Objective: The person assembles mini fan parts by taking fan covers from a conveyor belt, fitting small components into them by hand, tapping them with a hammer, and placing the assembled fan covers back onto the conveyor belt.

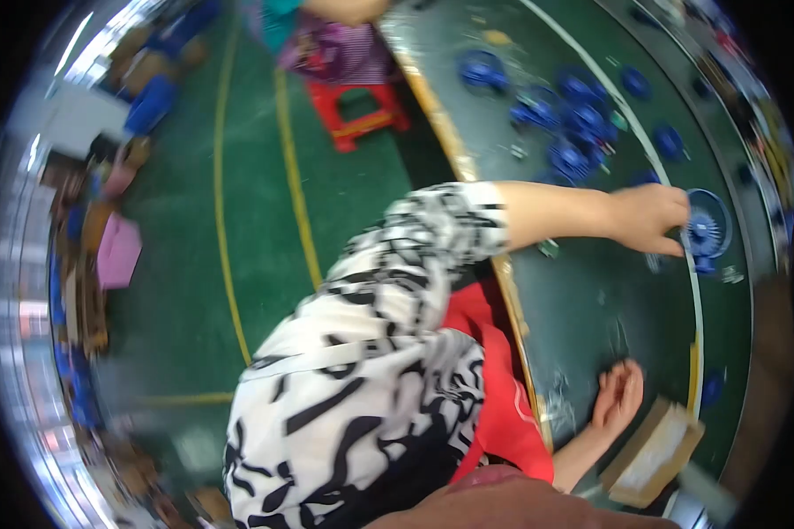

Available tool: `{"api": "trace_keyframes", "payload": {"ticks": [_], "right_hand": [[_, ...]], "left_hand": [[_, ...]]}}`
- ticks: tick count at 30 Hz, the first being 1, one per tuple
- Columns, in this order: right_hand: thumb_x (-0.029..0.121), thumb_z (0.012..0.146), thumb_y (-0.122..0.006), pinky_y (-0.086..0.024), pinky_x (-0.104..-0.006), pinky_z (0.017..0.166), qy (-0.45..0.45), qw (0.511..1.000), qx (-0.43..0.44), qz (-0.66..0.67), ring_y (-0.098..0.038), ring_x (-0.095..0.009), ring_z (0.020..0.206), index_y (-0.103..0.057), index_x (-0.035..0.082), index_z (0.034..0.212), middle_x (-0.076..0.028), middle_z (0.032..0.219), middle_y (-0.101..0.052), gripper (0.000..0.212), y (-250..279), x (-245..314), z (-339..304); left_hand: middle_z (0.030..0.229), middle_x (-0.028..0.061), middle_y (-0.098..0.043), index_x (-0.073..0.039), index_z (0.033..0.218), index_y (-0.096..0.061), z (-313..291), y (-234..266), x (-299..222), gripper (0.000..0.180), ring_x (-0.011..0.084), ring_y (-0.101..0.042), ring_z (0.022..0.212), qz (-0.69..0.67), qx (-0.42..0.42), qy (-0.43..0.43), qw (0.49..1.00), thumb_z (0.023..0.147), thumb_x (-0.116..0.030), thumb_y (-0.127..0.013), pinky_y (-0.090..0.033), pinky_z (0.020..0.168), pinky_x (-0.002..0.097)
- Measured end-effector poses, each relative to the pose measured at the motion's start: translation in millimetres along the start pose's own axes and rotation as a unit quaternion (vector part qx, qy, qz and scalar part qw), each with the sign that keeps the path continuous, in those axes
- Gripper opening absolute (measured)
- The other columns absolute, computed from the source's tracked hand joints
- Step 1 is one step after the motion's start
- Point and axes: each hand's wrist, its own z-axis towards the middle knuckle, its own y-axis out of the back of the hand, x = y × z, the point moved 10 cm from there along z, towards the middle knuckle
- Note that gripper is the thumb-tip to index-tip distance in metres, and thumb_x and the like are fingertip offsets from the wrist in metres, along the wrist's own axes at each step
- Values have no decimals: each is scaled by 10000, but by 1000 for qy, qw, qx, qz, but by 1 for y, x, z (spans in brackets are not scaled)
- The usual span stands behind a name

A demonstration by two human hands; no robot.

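Observation:
My left hand (651,217) stretches across the dark green worktable (582,291). Its fingers are closed at the near rim of a small blue fan (707,227), which has a round frame and blades and lies by the white line. Closer to me, my right hand (619,397) rests over the table with its fingers loosely curled and apart, and nothing shows in it. Beside that hand are crumpled clear plastic scraps (558,401) and an open cardboard box (655,451).
Several blue fan parts (573,123) lie in a cluster on the table's left part. A red stool (357,113) with a seated person stands beside the table edge (441,119). Yellow lines mark the green floor (176,291). Boxes (86,295) line the far left.

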Motion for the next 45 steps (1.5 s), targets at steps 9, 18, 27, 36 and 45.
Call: {"api": "trace_keyframes", "payload": {"ticks": [9, 18, 27, 36, 45], "right_hand": [[150, 958, -555, -416, -282, 549, -18, 998, -33, 60, -502, -131, 612, -604, -15, 1039, -67, 742, -569, 189, -33, -16, 2], [90, 944, -570, -367, -206, 491, -14, 994, -110, -23, -470, -61, 558, -637, -19, 1005, -61, 764, -614, 142, -29, -10, -4], [127, 860, -699, -423, -193, 586, -24, 928, -147, -340, -508, -21, 663, -648, -31, 1032, 6, 762, -624, 239, -50, -8, -37], [62, 773, -706, -490, -308, 586, -3, 870, -172, -462, -628, -179, 604, -621, -42, 966, -123, 714, -670, 235, -63, -4, -50], [86, 833, -656, -392, -227, 519, -16, 922, -168, -347, -493, -45, 589, -672, -42, 860, 0, 663, -588, 132, -70, -9, -52]], "left_hand": [[1002, 158, -592, 0, 887, -595, -139, -46, -104, 271, 344, -582, 926, -113, 226, 112, 961, 717, -131, -760, -502, 798, 407], [1169, 170, -570, 18, 980, -634, -146, -50, -135, 282, 320, -536, 1039, 35, 205, 80, 975, 723, -86, -683, -461, 845, 393], [1036, 128, -595, -17, 1061, -623, -147, -59, -127, 362, 321, -575, 943, 4, 178, 149, 973, 726, -91, -739, -500, 788, 400], [1102, 232, -569, 66, 1128, -559, -152, -71, -135, 403, 409, -566, 1004, -48, 162, 160, 973, 746, 15, -676, -493, 870, 429], [1060, 156, -606, -2, 1120, -591, -151, -69, -112, 453, 243, -644, 766, -69, 114, 207, 969, 699, 21, -758, -550, 651, 312]]}}
